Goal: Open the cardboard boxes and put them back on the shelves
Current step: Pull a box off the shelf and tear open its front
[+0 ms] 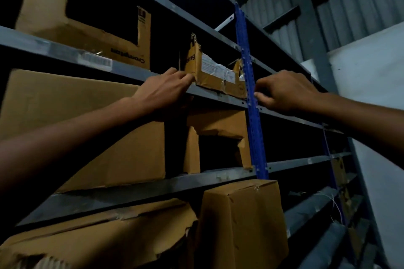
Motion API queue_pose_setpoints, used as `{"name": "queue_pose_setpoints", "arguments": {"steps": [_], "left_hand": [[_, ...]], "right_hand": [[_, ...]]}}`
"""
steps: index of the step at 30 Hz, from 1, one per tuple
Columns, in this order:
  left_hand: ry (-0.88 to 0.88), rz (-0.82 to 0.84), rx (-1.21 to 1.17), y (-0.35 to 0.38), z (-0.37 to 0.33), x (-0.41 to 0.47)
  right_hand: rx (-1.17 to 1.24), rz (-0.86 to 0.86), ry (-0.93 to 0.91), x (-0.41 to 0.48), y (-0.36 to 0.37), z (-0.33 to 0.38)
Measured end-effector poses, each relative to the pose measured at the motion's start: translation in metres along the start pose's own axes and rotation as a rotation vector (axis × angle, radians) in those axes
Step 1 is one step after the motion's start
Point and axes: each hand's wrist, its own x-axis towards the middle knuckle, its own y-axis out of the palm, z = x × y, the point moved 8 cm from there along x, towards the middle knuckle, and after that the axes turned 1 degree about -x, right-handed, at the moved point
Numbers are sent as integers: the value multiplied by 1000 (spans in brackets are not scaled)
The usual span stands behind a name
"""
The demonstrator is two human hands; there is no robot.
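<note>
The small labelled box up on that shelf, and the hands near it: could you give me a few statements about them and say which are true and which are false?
1. The small box stands on the shelf, just left of the blue upright. True.
2. The left hand has its fingers at the small box's left corner. True.
3. The right hand holds a knife. False: no tool shows in it; its fingers curl beside the blue upright.
4. The shelf below is bare. False: cardboard boxes stand on it.
</note>
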Motion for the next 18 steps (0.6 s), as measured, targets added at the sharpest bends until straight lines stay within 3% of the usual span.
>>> {"name": "queue_pose_setpoints", "arguments": {"steps": [11, 18], "left_hand": [[85, 98, 50, 113, -28, 42], [-128, 230, 233, 151, -5, 57]], "right_hand": [[8, 103, -20, 11, 149, -27], [121, 80, -92, 21, 223, -44]]}}
